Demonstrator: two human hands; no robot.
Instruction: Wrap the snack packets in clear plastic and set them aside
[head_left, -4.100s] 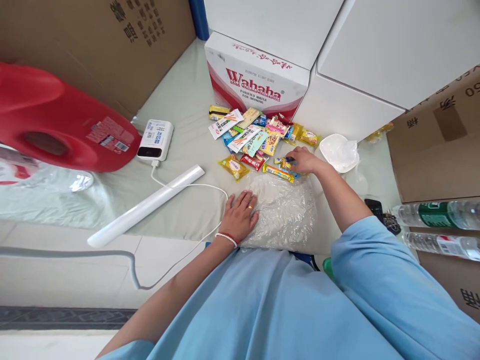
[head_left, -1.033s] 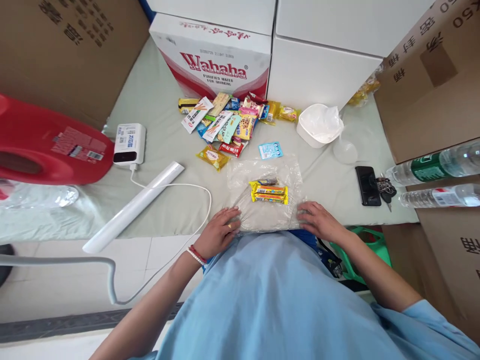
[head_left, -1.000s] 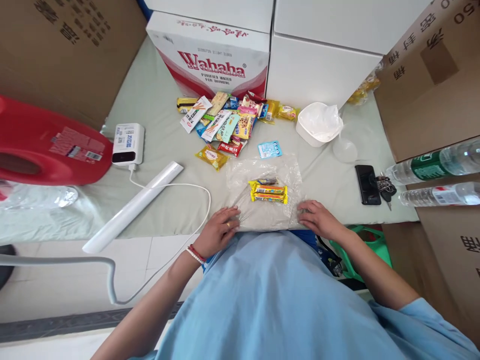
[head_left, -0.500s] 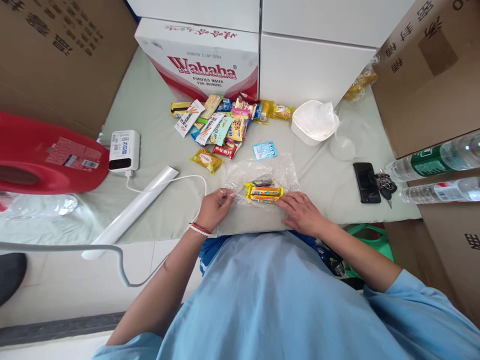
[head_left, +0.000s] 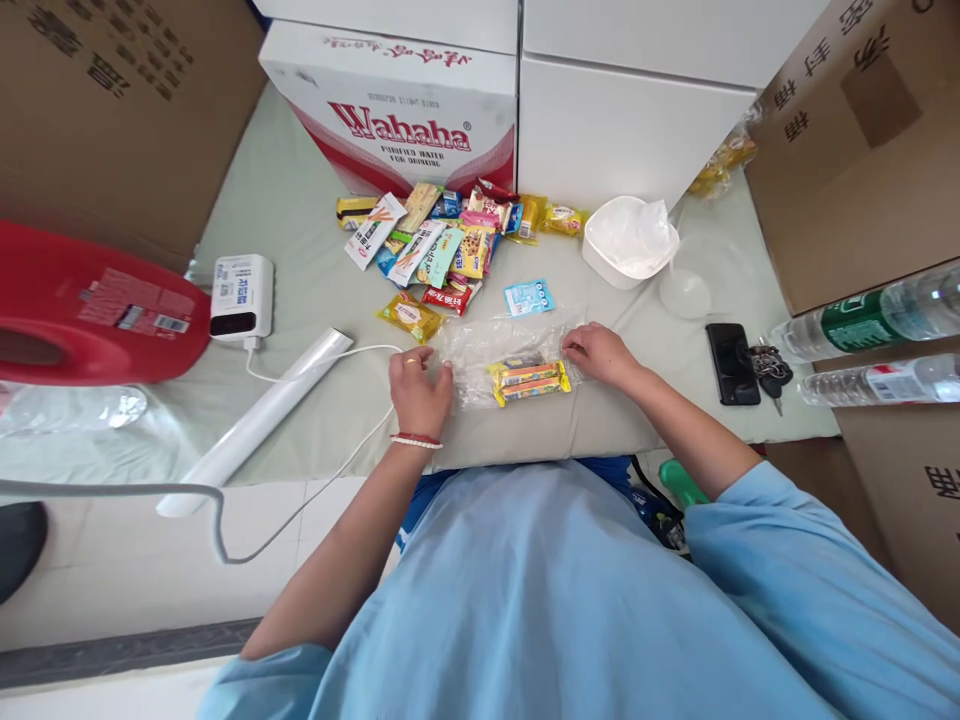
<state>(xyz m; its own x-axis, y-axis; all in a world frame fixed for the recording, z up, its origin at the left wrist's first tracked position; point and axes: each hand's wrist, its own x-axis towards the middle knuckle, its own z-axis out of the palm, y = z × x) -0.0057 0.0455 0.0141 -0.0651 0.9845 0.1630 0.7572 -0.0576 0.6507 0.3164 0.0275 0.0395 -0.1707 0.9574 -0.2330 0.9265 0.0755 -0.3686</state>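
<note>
"Progress in the head view?"

"Partial, in my judgement. Done: two yellow bars [head_left: 531, 382] and one dark-wrapped piece [head_left: 521, 360] are placed within the outline of the plastic bag [head_left: 480, 340], toward its right side. Not done: the film lies loose and crumpled; no tied or sealed edge shows. I cannot confirm whether a layer covers the bars, though the gloss suggests it."

"State of the fingers?"

"Left hand [head_left: 420, 393]: at the bag's left edge, thumb and fingers curled with a narrow gap. I cannot tell whether film is caught there. Right hand [head_left: 602, 354]: at the bag's right edge, thumb and fingertips drawn together on the film. Neither of my hands holds a bar."

"Count, by position from the bag?"

"Directly behind the bag: one blue sachet [head_left: 529, 297]. Just beside its back left corner: one yellow packet [head_left: 410, 316]. Farther behind: one heap of snack packets [head_left: 442, 255]; overlap prevents an exact count. Behind and right: one white bowl [head_left: 609, 265]. Well to the right: one phone [head_left: 732, 365], one bunch of keys [head_left: 771, 366], two water bottles [head_left: 859, 326]. Well to the left: one white tube [head_left: 259, 420], one power bank [head_left: 244, 290], one red jug [head_left: 97, 300]."
</note>
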